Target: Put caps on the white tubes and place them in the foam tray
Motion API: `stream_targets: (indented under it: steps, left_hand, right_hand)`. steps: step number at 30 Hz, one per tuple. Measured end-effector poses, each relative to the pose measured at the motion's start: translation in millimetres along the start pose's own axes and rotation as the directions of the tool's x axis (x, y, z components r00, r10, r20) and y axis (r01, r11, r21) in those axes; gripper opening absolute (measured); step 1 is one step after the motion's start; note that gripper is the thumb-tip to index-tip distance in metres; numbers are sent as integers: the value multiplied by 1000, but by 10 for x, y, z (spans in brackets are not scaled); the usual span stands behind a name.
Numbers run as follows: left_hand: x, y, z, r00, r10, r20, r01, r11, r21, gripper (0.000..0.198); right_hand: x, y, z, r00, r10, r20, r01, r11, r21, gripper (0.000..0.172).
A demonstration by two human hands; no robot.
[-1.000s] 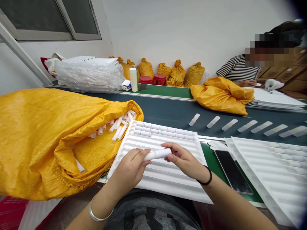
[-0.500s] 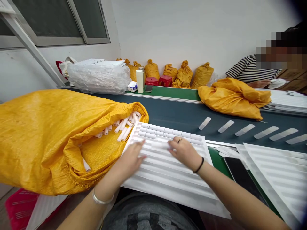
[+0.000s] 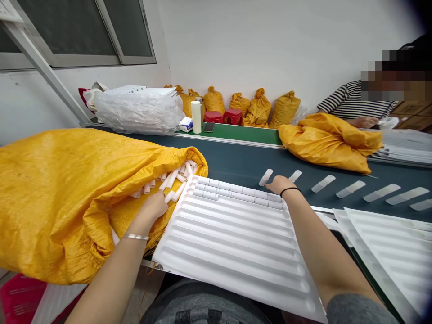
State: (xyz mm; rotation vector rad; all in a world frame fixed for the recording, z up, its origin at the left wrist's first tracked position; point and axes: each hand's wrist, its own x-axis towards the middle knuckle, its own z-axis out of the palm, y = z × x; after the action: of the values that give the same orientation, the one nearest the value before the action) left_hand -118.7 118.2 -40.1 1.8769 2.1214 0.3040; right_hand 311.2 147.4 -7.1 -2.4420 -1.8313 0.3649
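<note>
A white ribbed tray [image 3: 232, 238] lies in front of me, with slim printed white tubes [image 3: 236, 188] in its upper grooves. My left hand [image 3: 155, 206] is at the mouth of a yellow woven sack [image 3: 84, 180], its fingers closed at the end of a loose white tube [image 3: 169, 197]. Beyond the tray's far right corner, my right hand [image 3: 282, 183] reaches over the dark belt. Its curled fingertips touch the lower end of a short white tube [image 3: 266, 176] there; the thumb is partly hidden.
Several similar tubes [image 3: 323, 183] lie spaced along the belt [image 3: 236, 157] to the right. Another yellow sack [image 3: 330, 139] lies across it. More white trays [image 3: 388, 252] are at my right. A person in a striped top [image 3: 351, 99] works at the far right, holding something white.
My left hand has left the tray for the sack's mouth. The right hand has carried a tube from above the tray to the belt. The belt's other tubes have shifted slightly right.
</note>
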Motion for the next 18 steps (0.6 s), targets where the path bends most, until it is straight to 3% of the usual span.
stream_targets:
  steps: [3, 5, 7, 9, 11, 14, 16, 18]
  left_hand:
    - [-258, 108, -84, 987, 122, -103, -126, 991, -37, 34]
    - [-452, 250, -112, 939, 283, -194, -314, 937, -153, 32]
    - [-637, 404, -115, 847, 441, -296, -523, 792, -315, 26]
    - [-788, 519, -106, 763, 524, -379, -646, 624, -439, 23]
    - [-889, 567, -93, 740, 539, -404, -671, 541, -507, 25]
    - [-958, 537, -68, 768, 494, -407, -632, 481, -608, 28]
    - [-977, 504, -52, 840, 392, -374, -526, 424, -737, 26]
    - [-996, 503, -49, 923, 246, -297, -356, 246, -902, 27]
  right_hand:
    - [-285, -328, 47, 976, -212, 50, 210, 977, 41, 24]
    - [-481, -663, 218, 920, -387, 55, 381, 919, 98, 25]
    - [-618, -999, 449, 867, -496, 45, 487, 864, 131, 22]
    - [-672, -1256, 656, 844, -536, 28, 528, 838, 140, 17]
    - [-669, -1398, 769, 840, -543, 7, 536, 831, 147, 20]
    - [-682, -1412, 720, 838, -543, -59, 543, 820, 181, 18]
    - [-771, -1330, 591, 837, -534, -118, 546, 807, 225, 19]
    - [-928, -1216, 447, 835, -531, -148, 550, 789, 275, 20]
